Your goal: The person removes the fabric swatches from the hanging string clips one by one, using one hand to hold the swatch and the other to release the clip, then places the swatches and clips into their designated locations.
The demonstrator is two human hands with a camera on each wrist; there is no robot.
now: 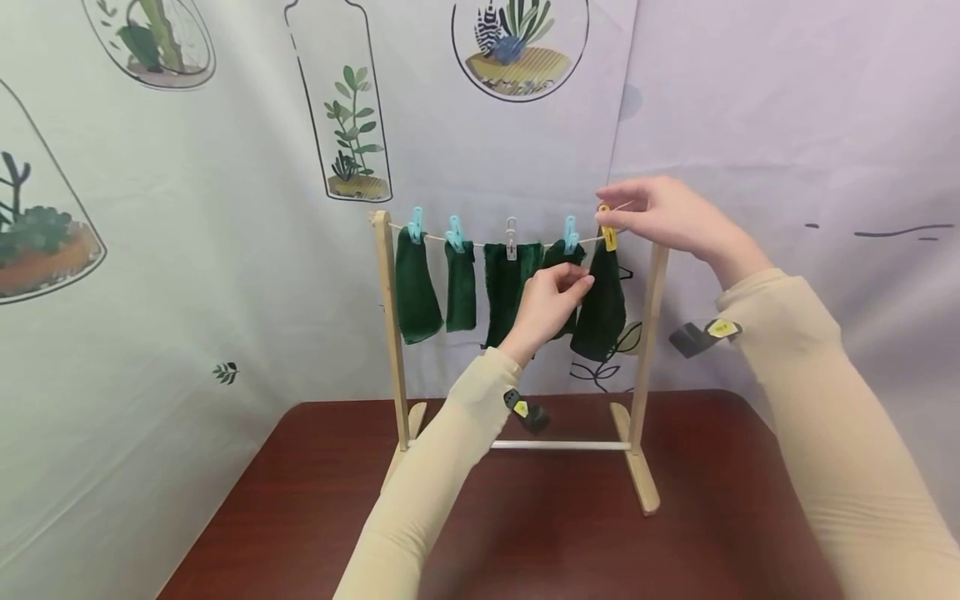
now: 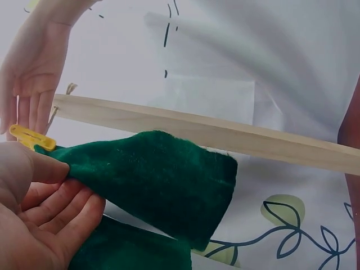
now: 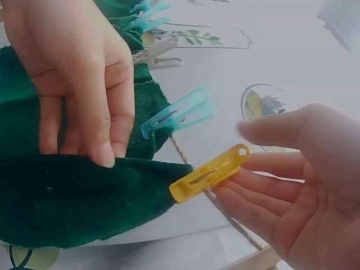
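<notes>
A dark green cloth (image 1: 599,312) hangs at the right end of a string line, narrow at the top and wider below. A yellow clothespin (image 3: 208,175) clamps its top corner to the string. My left hand (image 1: 551,300) pinches the edge of this cloth between thumb and fingers, a little below the clothespin. My right hand (image 3: 287,185) is at the clothespin's upper end, fingers extended behind it and touching it. Its thumb stands apart from the clothespin in the right wrist view. In the left wrist view the cloth (image 2: 163,180) spreads out past my left fingertips.
Several other green cloths (image 1: 417,287) hang leftward along the string under light blue clothespins (image 1: 455,233) and one clear clothespin (image 1: 512,239). A wooden frame (image 1: 649,350) with a white lower bar (image 1: 558,445) stands on the reddish-brown table (image 1: 525,533). Behind is a printed curtain (image 1: 247,250).
</notes>
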